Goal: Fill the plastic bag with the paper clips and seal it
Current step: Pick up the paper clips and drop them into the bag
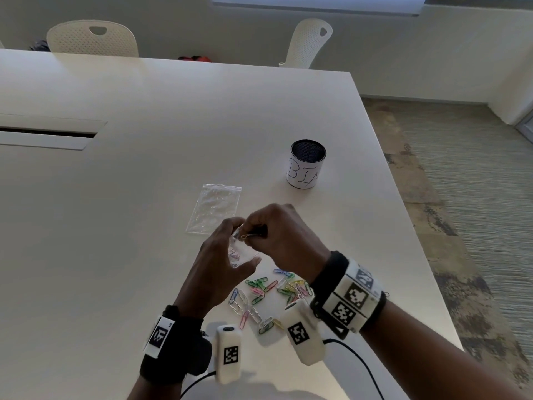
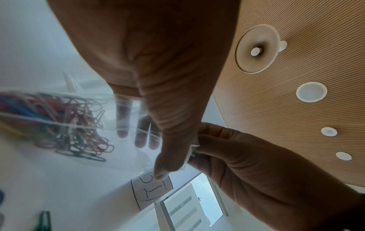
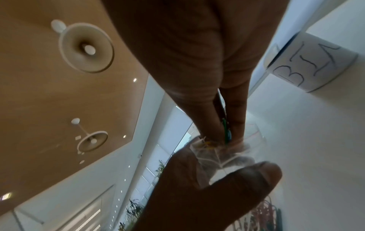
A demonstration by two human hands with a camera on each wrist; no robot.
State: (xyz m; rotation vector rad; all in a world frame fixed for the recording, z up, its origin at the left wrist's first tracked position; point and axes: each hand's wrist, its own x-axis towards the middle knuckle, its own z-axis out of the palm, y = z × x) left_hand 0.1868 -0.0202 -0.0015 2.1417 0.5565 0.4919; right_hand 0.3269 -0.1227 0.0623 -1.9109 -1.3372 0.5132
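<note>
A small clear plastic bag with several coloured paper clips inside is held upright above the table by my left hand, thumb on one side and fingers on the other. My right hand pinches a few paper clips at the bag's mouth. In the left wrist view the clips in the bag show through the plastic, with my left fingers behind it. Loose paper clips lie scattered on the table under my right wrist.
A second, flat plastic bag lies on the white table just beyond my hands. A mesh cup labelled BIN stands further right. The table's right edge is close, and chairs stand at the far side.
</note>
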